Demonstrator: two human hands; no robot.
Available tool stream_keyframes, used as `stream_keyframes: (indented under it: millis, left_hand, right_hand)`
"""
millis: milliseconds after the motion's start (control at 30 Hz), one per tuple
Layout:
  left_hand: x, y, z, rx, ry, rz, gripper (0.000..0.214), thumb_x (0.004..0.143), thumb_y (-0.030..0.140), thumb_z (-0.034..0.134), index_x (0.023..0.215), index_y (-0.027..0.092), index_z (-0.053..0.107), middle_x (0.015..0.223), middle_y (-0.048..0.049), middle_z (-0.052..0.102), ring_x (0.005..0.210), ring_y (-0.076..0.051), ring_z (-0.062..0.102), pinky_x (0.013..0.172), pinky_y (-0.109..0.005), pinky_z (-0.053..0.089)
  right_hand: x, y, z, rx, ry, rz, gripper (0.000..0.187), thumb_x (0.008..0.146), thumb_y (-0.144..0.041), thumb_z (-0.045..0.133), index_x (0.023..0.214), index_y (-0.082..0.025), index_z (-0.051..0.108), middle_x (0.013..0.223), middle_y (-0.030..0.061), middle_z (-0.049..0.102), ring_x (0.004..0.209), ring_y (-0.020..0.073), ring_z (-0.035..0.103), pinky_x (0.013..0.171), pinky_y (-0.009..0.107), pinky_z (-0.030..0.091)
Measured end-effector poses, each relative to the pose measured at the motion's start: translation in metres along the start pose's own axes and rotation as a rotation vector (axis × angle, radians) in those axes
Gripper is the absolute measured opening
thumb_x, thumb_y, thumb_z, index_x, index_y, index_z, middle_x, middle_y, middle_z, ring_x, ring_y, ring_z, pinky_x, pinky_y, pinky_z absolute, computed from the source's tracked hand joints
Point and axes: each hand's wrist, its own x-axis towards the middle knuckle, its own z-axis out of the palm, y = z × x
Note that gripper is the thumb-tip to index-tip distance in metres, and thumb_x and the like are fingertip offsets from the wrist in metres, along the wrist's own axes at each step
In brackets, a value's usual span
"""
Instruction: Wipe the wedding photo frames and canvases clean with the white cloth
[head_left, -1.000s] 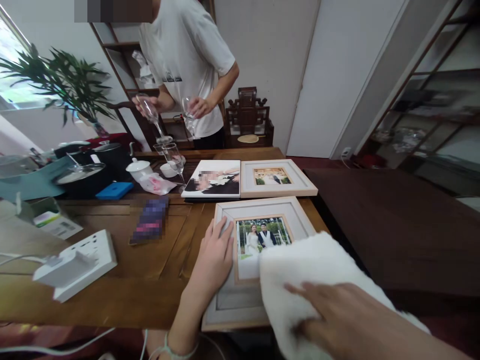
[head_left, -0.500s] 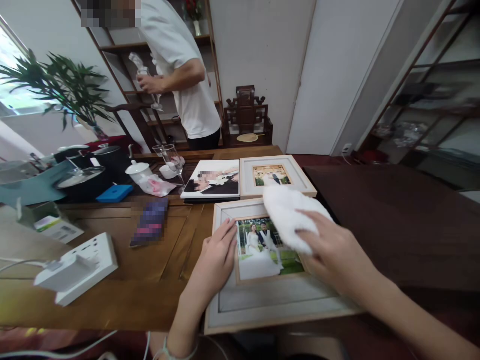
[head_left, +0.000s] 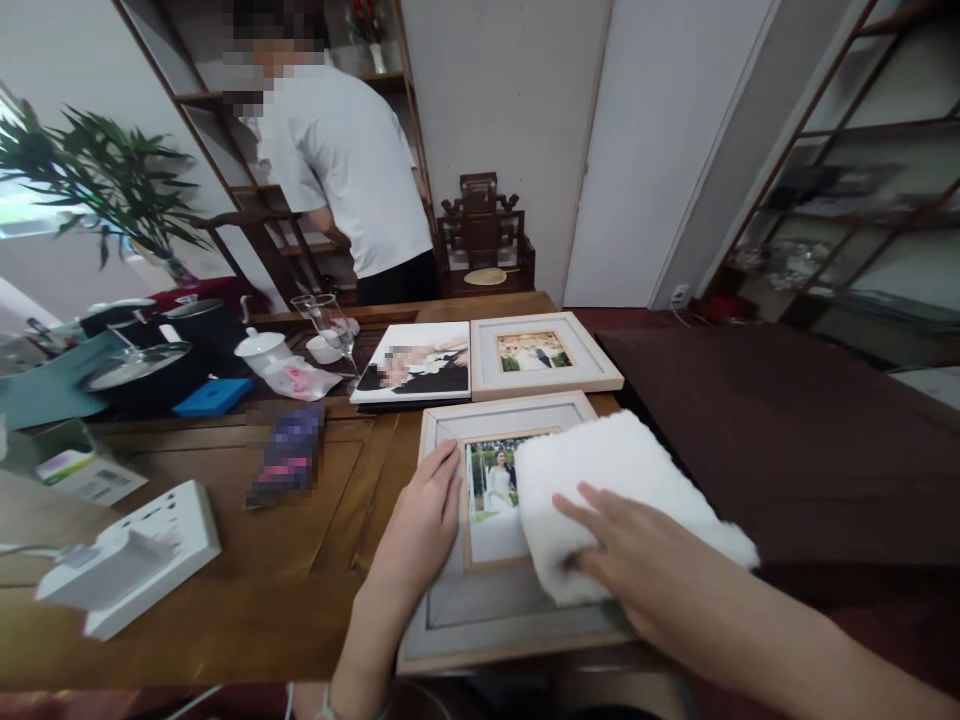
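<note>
A framed wedding photo (head_left: 525,630) lies face up at the table's front edge, its light wooden frame slightly turned. My left hand (head_left: 421,515) rests on its left border, fingers laid flat and close together. My right hand (head_left: 630,550) presses a folded, fluffy white cloth (head_left: 630,460) onto the glass, with its fingers bent into the pile. The cloth covers the right part of the photo; the bride at the left still shows. Behind it lie a second framed photo (head_left: 592,380) and a white-edged photo panel (head_left: 420,362).
A white power strip (head_left: 180,530), a small opened box (head_left: 97,470) and a blue box (head_left: 214,397) sit to the left. Beyond them are pots (head_left: 142,370), a lidded white cup (head_left: 262,345) and glasses (head_left: 330,315). A person in a white shirt (head_left: 360,160) stands behind the table.
My right hand has drawn the cloth down and right across the photo, and the cloth has spread wider. My left hand stays on the border. The other person has turned away, hands now hidden.
</note>
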Motion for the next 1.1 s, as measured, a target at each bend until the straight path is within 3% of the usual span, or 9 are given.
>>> stream_keyframes:
  millis: [133, 233, 367, 467, 533, 600, 733, 1000, 1100]
  left_hand:
    - [0.0, 0.001, 0.0, -0.01, 0.004, 0.012, 0.039, 0.094, 0.024, 0.037, 0.128, 0.014, 0.054, 0.14, -0.0126, 0.051, 0.129, -0.024, 0.048, 0.111, -0.042, 0.036]
    - [-0.002, 0.001, -0.001, -0.023, -0.004, 0.0, 0.039, 0.094, 0.025, 0.038, 0.129, 0.016, 0.053, 0.14, -0.0119, 0.05, 0.13, -0.024, 0.047, 0.111, -0.043, 0.036]
    - [-0.004, -0.002, 0.001, -0.026, -0.014, -0.01, 0.041, 0.095, 0.024, 0.034, 0.132, 0.015, 0.05, 0.142, -0.0128, 0.047, 0.131, -0.024, 0.045, 0.111, -0.045, 0.034]
    - [-0.004, -0.005, 0.003, -0.025, -0.012, 0.004, 0.041, 0.095, 0.023, 0.033, 0.133, 0.015, 0.049, 0.142, -0.0125, 0.047, 0.131, -0.023, 0.044, 0.111, -0.045, 0.033]
    - [-0.004, -0.005, 0.003, -0.025, -0.007, 0.014, 0.041, 0.095, 0.022, 0.034, 0.132, 0.015, 0.049, 0.142, -0.0131, 0.047, 0.131, -0.024, 0.044, 0.11, -0.045, 0.034]
    - [-0.003, -0.004, 0.002, -0.028, -0.008, 0.029, 0.039, 0.095, 0.022, 0.034, 0.131, 0.016, 0.05, 0.14, -0.0134, 0.048, 0.13, -0.025, 0.045, 0.109, -0.046, 0.036]
    - [-0.003, 0.0, -0.002, -0.06, -0.015, 0.046, 0.035, 0.094, 0.018, 0.035, 0.123, 0.02, 0.055, 0.133, -0.0125, 0.053, 0.126, -0.026, 0.049, 0.103, -0.044, 0.041]
    - [-0.005, -0.005, 0.004, -0.036, 0.016, 0.027, 0.04, 0.093, 0.018, 0.036, 0.131, 0.017, 0.05, 0.14, -0.0119, 0.05, 0.13, -0.023, 0.046, 0.108, -0.043, 0.037]
    - [-0.004, -0.006, 0.005, -0.023, 0.006, 0.018, 0.04, 0.094, 0.02, 0.036, 0.131, 0.016, 0.051, 0.14, -0.0119, 0.05, 0.129, -0.023, 0.047, 0.109, -0.043, 0.036]
  right_hand:
    - [-0.028, -0.02, -0.021, 0.125, 0.046, -0.035, 0.041, 0.062, -0.003, 0.049, 0.087, -0.028, 0.068, 0.118, 0.0034, 0.067, 0.099, 0.0252, 0.065, 0.074, 0.033, 0.055]
    - [-0.03, -0.005, -0.033, 0.273, 0.104, 0.057, 0.051, 0.058, -0.001, 0.042, 0.092, -0.031, 0.066, 0.092, -0.0009, 0.071, 0.077, 0.0189, 0.067, 0.062, 0.027, 0.054]
    - [-0.001, 0.035, -0.04, 0.174, 0.417, 0.228, 0.036, 0.066, -0.003, 0.041, 0.085, -0.02, 0.066, 0.079, 0.0074, 0.067, 0.069, 0.023, 0.064, 0.057, 0.032, 0.053]
    - [0.044, 0.052, -0.033, 0.022, 0.602, 0.149, 0.03, 0.07, 0.0, 0.044, 0.085, -0.013, 0.066, 0.109, 0.0191, 0.064, 0.105, 0.0331, 0.059, 0.081, 0.044, 0.052]
    - [0.08, 0.052, -0.022, -0.005, 0.527, 0.022, 0.043, 0.068, 0.007, 0.041, 0.099, -0.011, 0.065, 0.135, 0.0213, 0.05, 0.131, 0.033, 0.039, 0.1, 0.051, 0.039]
    - [0.111, 0.044, -0.008, 0.003, 0.295, -0.109, 0.052, 0.068, 0.009, 0.043, 0.114, -0.009, 0.059, 0.142, 0.0214, 0.042, 0.138, 0.031, 0.026, 0.109, 0.052, 0.026]
    - [0.14, 0.03, 0.015, 0.02, 0.131, -0.222, 0.049, 0.07, 0.006, 0.05, 0.116, -0.01, 0.058, 0.127, 0.0187, 0.058, 0.131, 0.0265, 0.04, 0.107, 0.043, 0.031]
    - [0.083, 0.058, 0.02, -0.042, 0.041, -0.088, 0.056, 0.061, 0.012, 0.042, 0.109, -0.011, 0.06, 0.122, 0.0178, 0.059, 0.126, 0.026, 0.045, 0.103, 0.044, 0.036]
    - [0.06, 0.074, 0.007, -0.085, 0.01, 0.002, 0.053, 0.056, 0.012, 0.041, 0.096, -0.014, 0.065, 0.101, 0.0127, 0.067, 0.107, 0.0259, 0.059, 0.09, 0.04, 0.046]
